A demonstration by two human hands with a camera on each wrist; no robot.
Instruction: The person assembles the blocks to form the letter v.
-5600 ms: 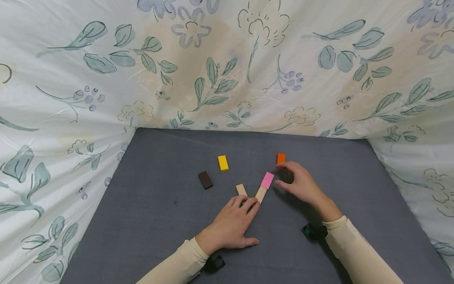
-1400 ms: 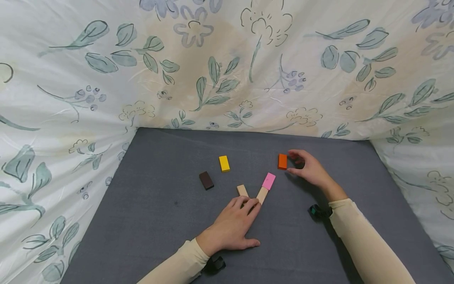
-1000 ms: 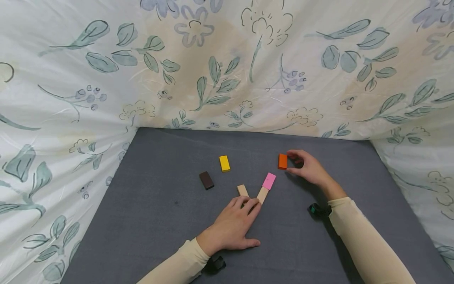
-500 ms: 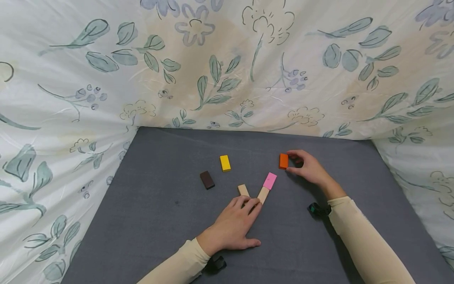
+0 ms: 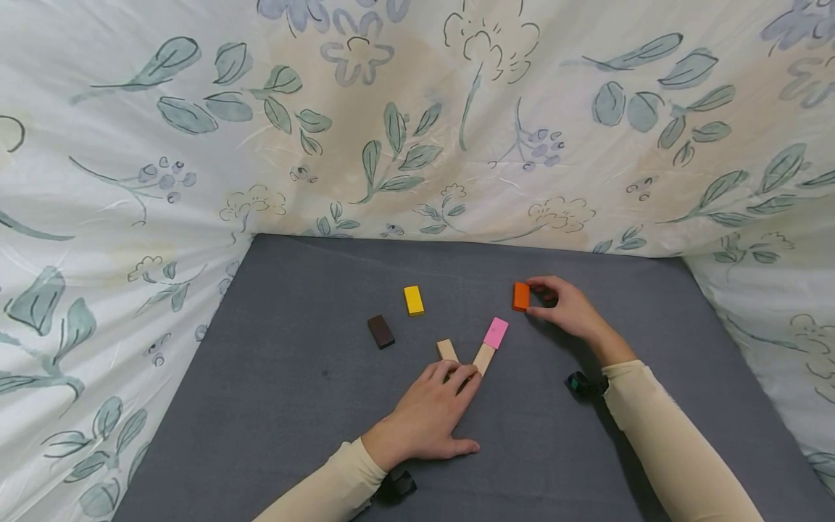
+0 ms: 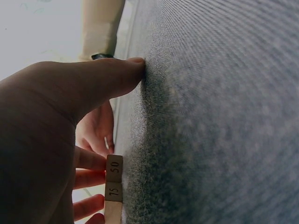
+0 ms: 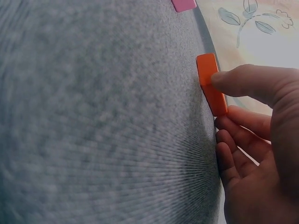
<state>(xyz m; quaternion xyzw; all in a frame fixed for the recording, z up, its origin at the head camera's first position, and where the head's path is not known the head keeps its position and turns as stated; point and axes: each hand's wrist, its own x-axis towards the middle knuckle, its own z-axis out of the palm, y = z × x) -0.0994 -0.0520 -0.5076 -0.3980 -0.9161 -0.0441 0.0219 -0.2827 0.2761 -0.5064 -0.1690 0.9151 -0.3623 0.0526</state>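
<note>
My left hand (image 5: 424,420) rests palm-down with spread fingers on several plain wooden blocks, partly hiding them. Two show beyond the fingertips: a left wooden block (image 5: 446,349) and a right wooden block (image 5: 483,357), angled apart like a V. The left wrist view shows printed numbers on the ends of wooden blocks (image 6: 114,169) against the fingers. A pink block (image 5: 496,333) touches the far end of the right one. My right hand (image 5: 564,308) pinches an orange block (image 5: 520,296) on the cloth; in the right wrist view the thumb (image 7: 233,81) presses its side.
A yellow block (image 5: 414,300) and a dark brown block (image 5: 381,331) lie apart at the back left. Grey cloth (image 5: 274,406) covers the table. Floral fabric (image 5: 417,130) hangs around the back and sides.
Compared with the oldest frame, my right hand has moved from in front of the orange block round to its right side. My left hand and the other blocks have stayed in place.
</note>
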